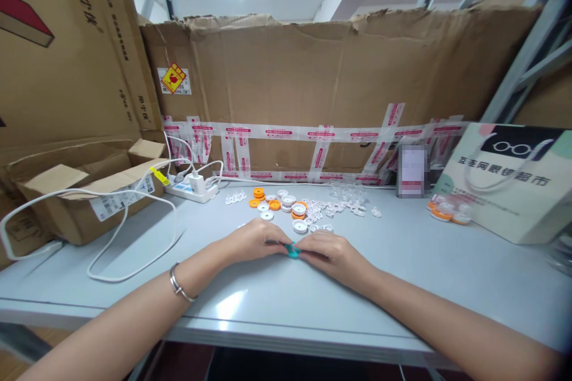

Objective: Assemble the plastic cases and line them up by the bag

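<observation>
A small teal piece [293,250] is held between my two hands, low over the middle of the table [250,303]. My left hand [257,240] pinches its left side with closed fingers. On its right side, my right hand [333,253] grips it between thumb and fingers. Just beyond the hands lie orange discs [258,193] and white round parts [300,226], some stacked. Small white flat parts [315,211] are scattered to their right. The fingers cover part of the teal piece, so its exact shape cannot be made out.
Clear round parts [346,192] lie at the back. A power strip [192,189] with white cables and an open cardboard box [89,181] stand left. At right are a phone-like device [412,171], orange and clear parts [449,209] and a paper bag [509,184].
</observation>
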Tool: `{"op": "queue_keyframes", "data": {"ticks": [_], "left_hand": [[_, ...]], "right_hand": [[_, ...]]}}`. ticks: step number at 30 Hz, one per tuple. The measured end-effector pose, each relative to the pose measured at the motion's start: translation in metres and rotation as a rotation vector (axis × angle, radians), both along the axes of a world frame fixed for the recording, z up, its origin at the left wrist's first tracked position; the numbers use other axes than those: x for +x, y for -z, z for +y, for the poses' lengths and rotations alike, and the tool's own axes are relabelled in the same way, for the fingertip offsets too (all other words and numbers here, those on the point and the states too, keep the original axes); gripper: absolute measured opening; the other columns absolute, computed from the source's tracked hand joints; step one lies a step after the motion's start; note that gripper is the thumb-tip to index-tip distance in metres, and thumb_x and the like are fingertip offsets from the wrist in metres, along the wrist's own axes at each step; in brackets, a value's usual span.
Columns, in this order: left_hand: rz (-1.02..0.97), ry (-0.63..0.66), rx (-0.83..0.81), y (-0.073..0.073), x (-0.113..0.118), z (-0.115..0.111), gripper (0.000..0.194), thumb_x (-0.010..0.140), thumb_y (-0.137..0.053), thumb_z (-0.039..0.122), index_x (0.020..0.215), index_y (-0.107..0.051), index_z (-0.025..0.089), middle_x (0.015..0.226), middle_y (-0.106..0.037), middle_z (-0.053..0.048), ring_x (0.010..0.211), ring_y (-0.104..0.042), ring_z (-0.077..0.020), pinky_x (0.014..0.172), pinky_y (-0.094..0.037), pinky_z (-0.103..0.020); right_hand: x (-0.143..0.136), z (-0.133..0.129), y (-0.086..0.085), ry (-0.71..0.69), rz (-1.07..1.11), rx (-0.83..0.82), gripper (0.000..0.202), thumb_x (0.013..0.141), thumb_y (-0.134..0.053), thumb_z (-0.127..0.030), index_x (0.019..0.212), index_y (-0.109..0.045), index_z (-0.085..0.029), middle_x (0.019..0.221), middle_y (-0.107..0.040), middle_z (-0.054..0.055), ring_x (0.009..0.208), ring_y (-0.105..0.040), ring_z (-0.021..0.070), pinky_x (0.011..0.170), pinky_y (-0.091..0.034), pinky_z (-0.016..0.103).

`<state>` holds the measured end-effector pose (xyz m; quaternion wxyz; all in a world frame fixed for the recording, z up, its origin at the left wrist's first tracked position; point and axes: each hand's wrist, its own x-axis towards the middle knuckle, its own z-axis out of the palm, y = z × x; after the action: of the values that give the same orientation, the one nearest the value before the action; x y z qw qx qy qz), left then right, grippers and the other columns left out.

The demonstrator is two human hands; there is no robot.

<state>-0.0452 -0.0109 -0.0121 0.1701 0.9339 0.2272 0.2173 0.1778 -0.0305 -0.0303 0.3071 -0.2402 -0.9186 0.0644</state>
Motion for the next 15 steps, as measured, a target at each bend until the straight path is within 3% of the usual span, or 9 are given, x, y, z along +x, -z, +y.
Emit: {"op": "queue_keyframes", "data": {"ticks": [15], "left_hand": [[0.022,0.048,0.155,0.0054,-0.0011,0.0033,0.021,0.087,-0.051,0.022,0.098,-0.067,0.016,0.097,-0.07,-0.006,0.086,-0.065,-0.0154,0.08,-0.049,-0.023]], "right_hand": [[-0.001,-0.0006,-0.0007,0.029,0.009,-0.001,0.02,0.086,-0.052,-0.023,0.101,-0.065,-0.025,0.088,-0.07,0.002,0.083,-0.062,0.0158,0.076,-0.049,0.029]]}}
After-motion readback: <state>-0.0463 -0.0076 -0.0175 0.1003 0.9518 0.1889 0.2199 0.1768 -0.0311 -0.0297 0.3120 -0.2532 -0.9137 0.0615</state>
